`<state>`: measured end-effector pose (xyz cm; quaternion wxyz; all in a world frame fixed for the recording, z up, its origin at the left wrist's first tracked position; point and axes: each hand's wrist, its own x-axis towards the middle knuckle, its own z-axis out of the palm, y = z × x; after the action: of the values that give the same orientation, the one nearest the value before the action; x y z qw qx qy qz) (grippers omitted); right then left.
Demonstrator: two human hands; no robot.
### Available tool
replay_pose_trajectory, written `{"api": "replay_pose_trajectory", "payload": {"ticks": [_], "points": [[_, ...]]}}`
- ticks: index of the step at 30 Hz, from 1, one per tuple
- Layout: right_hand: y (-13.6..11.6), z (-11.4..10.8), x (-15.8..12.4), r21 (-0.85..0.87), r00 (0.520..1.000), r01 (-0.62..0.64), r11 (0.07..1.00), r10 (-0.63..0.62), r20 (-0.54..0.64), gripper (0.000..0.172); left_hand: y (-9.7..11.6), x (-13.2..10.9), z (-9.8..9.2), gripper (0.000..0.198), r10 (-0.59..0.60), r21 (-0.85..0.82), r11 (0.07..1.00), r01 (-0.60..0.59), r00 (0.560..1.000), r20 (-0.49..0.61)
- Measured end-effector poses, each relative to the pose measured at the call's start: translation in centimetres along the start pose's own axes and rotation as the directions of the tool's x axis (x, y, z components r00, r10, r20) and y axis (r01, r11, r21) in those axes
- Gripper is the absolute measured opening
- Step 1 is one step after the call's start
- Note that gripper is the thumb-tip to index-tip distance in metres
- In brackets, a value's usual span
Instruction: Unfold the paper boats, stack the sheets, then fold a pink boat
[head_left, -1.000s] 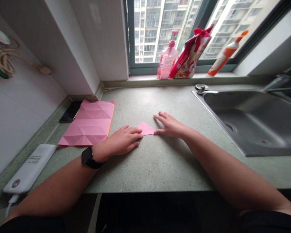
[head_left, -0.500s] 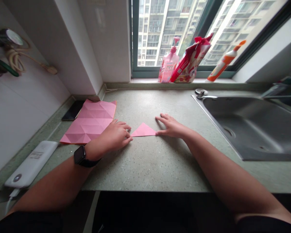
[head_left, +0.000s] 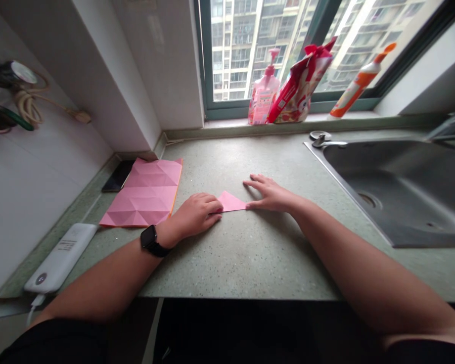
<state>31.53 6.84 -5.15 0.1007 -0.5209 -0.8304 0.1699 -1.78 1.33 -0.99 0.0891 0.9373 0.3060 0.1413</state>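
A small pink paper triangle point(head_left: 231, 201), folded from a sheet, lies flat on the counter with its point facing the window. My left hand point(head_left: 198, 213), with a black watch at the wrist, covers the triangle's left corner. Its fingers are together and closed over that corner, the thumb just below the folded edge. At the opposite end, my right hand point(head_left: 270, 194) touches the right corner with its thumb. The other right fingers are spread above the counter, beyond the paper.
Creased pink sheets point(head_left: 146, 194) lie at left, beside a black phone point(head_left: 116, 176) and a white power bank point(head_left: 62, 258) with a cable. At right is a steel sink point(head_left: 405, 187). A pump bottle point(head_left: 264, 96), red bag point(head_left: 303, 83) and orange-white bottle point(head_left: 356, 88) stand on the sill.
My left hand has slid right, onto the triangle's left corner, and now hides it. My right hand stays at the right corner. The camera view has shifted slightly.
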Motion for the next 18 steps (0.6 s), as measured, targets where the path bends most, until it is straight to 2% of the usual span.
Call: {"api": "replay_pose_trajectory", "payload": {"ticks": [3, 6, 10, 12, 18], "points": [[0.2, -0.7, 0.2, 0.101, 0.998, 0.042, 0.994, -0.036, -0.059, 0.067, 0.0, 0.1, -0.1, 0.011, -0.013, 0.006, 1.000, 0.013, 1.000, 0.004], [-0.9, -1.2, 0.1, 0.175, 0.986, 0.116, 0.978, -0.092, -0.140, 0.048, 0.0, 0.0, 0.0, 0.013, -0.023, 0.015, 1.000, 0.024, 1.000, -0.020], [-4.1, -0.6, -0.5, 0.143, 0.957, 0.281, 0.949, -0.265, -0.122, 0.056, -0.1, 0.0, 0.2, 0.014, -0.086, 0.041, 0.995, 0.090, 0.993, -0.080], [-5.3, 0.0, -0.7, 0.095, 0.941, 0.330, 0.939, -0.320, -0.106, 0.054, -0.2, 0.0, 0.4, 0.015, -0.109, 0.048, 0.992, 0.114, 0.988, -0.105], [-5.8, 0.9, -0.6, 0.049, 0.920, 0.370, 0.928, -0.359, -0.157, 0.045, -0.5, 0.0, 0.6, 0.018, -0.107, -0.013, 0.994, 0.106, 0.978, -0.177]]}}
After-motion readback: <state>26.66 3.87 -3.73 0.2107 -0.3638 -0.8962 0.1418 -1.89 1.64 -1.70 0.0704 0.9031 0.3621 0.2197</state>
